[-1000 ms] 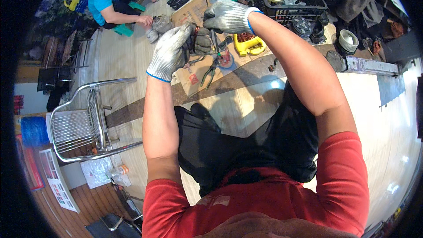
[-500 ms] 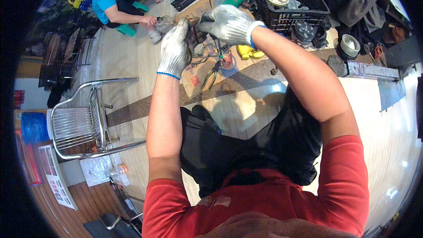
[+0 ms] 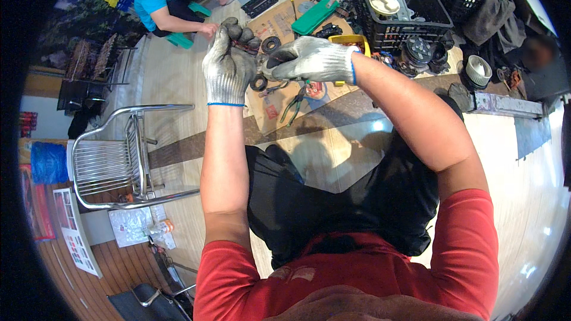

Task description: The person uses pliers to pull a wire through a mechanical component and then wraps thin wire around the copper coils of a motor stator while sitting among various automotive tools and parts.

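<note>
Both my hands wear whitish knit gloves with dark-coated palms and fingers. My left hand [image 3: 229,65] is raised over the cardboard sheet [image 3: 262,123], its fingers curled above the palm. A thin reddish piece shows among those fingers, too small to name. Thumb and fingers of my right hand [image 3: 312,62] pinch together close beside the left palm. Whatever they grip is mostly hidden. One black ring [image 3: 271,44] lies beyond the gap between my hands, and another black ring [image 3: 259,82] is just below the left palm. Pliers with green handles [image 3: 294,107] rest nearer to me on the cardboard.
A yellow tray [image 3: 364,43] sits behind my right wrist, with a green board [image 3: 314,18] farther back. A black crate [image 3: 410,28] of parts stands at the far right. Another person [image 3: 160,3] sits at the far left; a metal chair [image 3: 107,160] stands left.
My right hand has come lower and nearer to me, uncovering the green board and a black ring. My left hand has shifted slightly left, its palm and curled fingers now more visible.
</note>
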The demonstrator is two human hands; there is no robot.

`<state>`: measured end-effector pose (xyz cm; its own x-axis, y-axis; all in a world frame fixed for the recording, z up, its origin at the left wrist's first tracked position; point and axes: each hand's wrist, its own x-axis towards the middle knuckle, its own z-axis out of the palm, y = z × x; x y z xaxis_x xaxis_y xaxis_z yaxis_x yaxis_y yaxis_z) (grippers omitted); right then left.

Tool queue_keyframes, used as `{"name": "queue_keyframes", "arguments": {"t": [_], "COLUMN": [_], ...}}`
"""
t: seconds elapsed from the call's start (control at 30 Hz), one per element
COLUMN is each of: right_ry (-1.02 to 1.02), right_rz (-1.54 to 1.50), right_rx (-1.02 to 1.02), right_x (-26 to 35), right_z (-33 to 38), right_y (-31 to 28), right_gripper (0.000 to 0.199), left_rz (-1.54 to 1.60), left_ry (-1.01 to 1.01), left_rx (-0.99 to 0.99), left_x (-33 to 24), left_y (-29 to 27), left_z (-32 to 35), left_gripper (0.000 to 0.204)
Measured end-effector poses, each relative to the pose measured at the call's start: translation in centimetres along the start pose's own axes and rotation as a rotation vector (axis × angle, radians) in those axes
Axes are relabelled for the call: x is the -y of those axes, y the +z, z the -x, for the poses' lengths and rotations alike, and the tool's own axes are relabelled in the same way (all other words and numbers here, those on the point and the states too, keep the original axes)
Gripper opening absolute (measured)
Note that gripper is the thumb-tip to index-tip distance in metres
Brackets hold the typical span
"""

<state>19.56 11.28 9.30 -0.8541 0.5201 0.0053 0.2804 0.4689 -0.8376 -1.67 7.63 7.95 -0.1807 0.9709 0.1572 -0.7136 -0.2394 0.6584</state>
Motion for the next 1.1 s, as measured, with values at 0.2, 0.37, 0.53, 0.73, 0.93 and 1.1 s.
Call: {"name": "queue_keyframes", "arguments": {"t": [0.2, 0.37, 0.53, 0.73, 0.93, 1.1], "right_ry": [-0.210, -0.055, -0.010, -0.176, -0.242, -0.343], "right_rz": [-0.075, -0.293, -0.228, 0.070, 0.101, 0.207], "right_rx": [-0.249, -0.187, -0.226, -0.308, -0.300, -0.295], "right_x": [-2.3, 0.3, 1.2, 0.2, -0.5, -0.5], "right_z": [-0.7, 0.3, 0.8, 0.7, 0.8, 1.0], "right_y": [-1.6, -1.1, -1.0, -0.9, -0.8, -0.6], "right_gripper": [0.047, 0.041, 0.034, 0.029, 0.029, 0.029], "left_rz": [-0.006, 0.000, 0.016, 0.012, 0.058, -0.035], "left_ry": [-0.010, -0.049, -0.112, -0.213, -0.280, -0.286], "left_rx": [0.072, 0.142, 0.092, 0.284, 0.241, 0.311], "left_x": [-0.4, -0.2, -0.2, -0.1, 0.1, 0.0], "left_y": [1.3, 1.9, 1.9, 1.6, 1.5, 1.3], "left_z": [0.4, 1.5, 1.6, 1.7, 1.7, 1.6], "left_gripper": [0.029, 0.026, 0.021, 0.024, 0.025, 0.024]}}
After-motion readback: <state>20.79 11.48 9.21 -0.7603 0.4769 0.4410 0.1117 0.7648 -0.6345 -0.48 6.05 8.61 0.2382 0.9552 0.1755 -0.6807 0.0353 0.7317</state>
